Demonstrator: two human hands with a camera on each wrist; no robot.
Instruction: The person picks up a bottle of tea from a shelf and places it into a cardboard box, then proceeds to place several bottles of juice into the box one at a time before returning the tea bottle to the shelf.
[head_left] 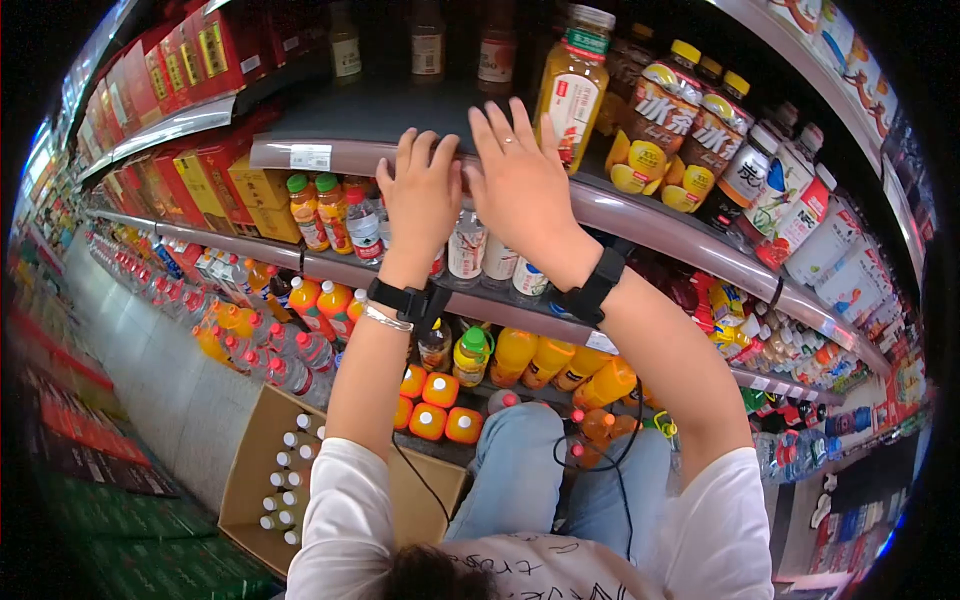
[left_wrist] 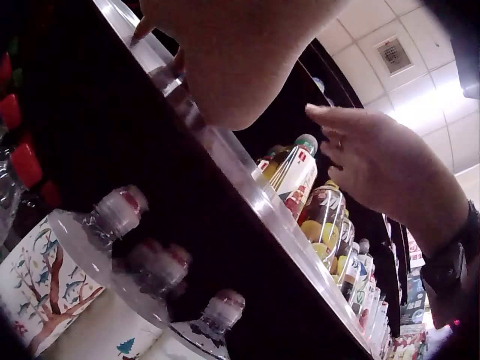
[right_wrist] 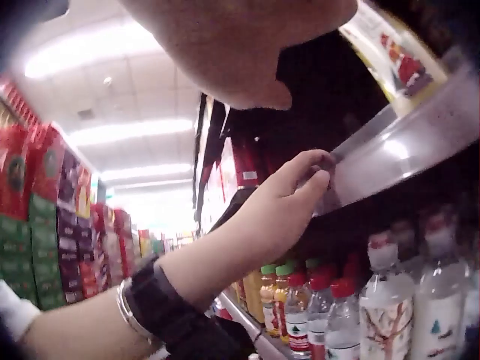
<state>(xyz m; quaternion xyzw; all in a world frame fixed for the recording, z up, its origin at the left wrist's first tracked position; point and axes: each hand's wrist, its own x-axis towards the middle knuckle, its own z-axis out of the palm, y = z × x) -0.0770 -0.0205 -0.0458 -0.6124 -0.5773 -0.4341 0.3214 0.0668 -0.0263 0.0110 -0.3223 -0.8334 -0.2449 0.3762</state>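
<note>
My left hand (head_left: 418, 195) rests at the front rail (head_left: 690, 228) of the upper shelf, its fingers slightly bent; the right wrist view shows the fingertips at the rail's edge. Beside it, my right hand (head_left: 525, 195) reaches over the same rail with its fingers extended and nothing held. Just right of those fingers stands a tea bottle (head_left: 573, 110) with a white and red label. In the left wrist view the right hand (left_wrist: 382, 157) is raised near this bottle (left_wrist: 296, 178). Clear bottles with printed white labels (right_wrist: 386, 311) stand on the shelf below.
Lemon iced tea bottles (head_left: 650, 125) line the upper shelf to the right. Several small bottles stand at the back (head_left: 427, 45). An open cardboard box (head_left: 250, 420) with white-capped bottles sits on the floor at left. Orange drinks (head_left: 515, 355) fill a lower shelf. A cable (head_left: 625, 490) hangs over the legs.
</note>
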